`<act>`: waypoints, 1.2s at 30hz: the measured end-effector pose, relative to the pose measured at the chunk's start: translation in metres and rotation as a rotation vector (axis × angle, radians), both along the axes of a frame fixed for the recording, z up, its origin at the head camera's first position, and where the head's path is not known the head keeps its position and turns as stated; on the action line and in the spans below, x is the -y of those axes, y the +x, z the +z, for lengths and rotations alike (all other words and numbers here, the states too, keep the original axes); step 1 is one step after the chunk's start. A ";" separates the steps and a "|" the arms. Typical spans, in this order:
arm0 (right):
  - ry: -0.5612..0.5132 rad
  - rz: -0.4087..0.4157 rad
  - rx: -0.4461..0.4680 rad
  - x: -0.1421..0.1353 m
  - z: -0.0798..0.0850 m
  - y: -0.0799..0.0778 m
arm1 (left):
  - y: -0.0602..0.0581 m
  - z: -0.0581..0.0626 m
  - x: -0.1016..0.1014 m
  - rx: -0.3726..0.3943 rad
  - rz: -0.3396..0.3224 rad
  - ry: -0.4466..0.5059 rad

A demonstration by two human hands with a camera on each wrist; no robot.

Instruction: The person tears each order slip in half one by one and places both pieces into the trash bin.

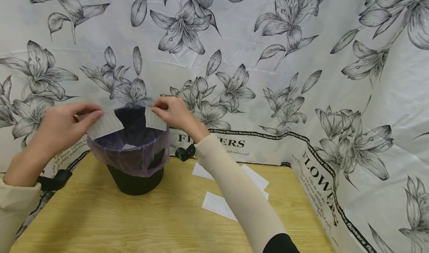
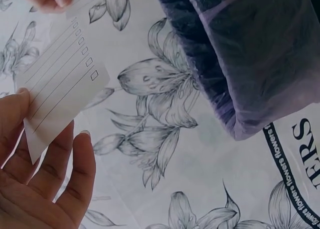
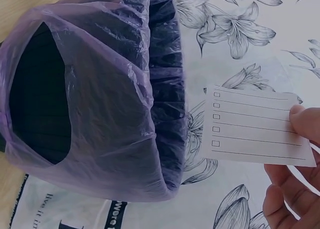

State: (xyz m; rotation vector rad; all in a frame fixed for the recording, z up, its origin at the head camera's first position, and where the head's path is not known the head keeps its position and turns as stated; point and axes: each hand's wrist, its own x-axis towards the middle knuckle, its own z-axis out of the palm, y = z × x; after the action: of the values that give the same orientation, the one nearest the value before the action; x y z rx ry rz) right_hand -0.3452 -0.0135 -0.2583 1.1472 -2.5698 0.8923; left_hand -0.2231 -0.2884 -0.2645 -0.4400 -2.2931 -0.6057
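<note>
My left hand (image 1: 65, 122) pinches a piece of lined paper (image 1: 106, 125) between thumb and fingers, over the left side of the bin's mouth. A second piece of lined paper (image 1: 156, 120) hangs from the pinched fingers of my right hand (image 1: 175, 113), above the bin's right rim. In the wrist views, rows of small checkboxes show along the edges of both pieces. Beneath them stands a black bin (image 1: 134, 182), lined with a thin purple plastic bag (image 1: 132, 160) folded down over its rim. A white scrap (image 1: 129, 146) is visible inside it.
Several lined paper sheets lie on the wooden table (image 1: 134, 223) to the right, among them one sheet (image 1: 219, 205) partly under my right forearm. A flower-printed cloth (image 1: 234, 29) hangs behind the table and along its right side.
</note>
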 end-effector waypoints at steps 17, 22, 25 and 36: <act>-0.070 0.001 0.073 0.004 -0.021 -0.005 | 0.001 -0.003 -0.003 0.025 0.042 0.004; -0.058 0.012 0.088 0.007 -0.027 -0.003 | 0.003 -0.004 -0.003 0.033 0.057 0.004; -0.045 0.010 0.094 0.008 -0.030 -0.001 | 0.003 -0.006 -0.001 0.045 0.062 0.009; -0.027 0.025 0.094 0.011 -0.034 -0.002 | -0.003 -0.015 0.000 0.099 0.053 0.085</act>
State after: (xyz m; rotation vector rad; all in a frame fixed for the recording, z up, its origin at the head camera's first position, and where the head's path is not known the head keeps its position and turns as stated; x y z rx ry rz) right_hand -0.3476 -0.0242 -0.2922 1.1586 -2.6139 1.0057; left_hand -0.2257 -0.2889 -0.2800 -0.3134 -2.3548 -0.7092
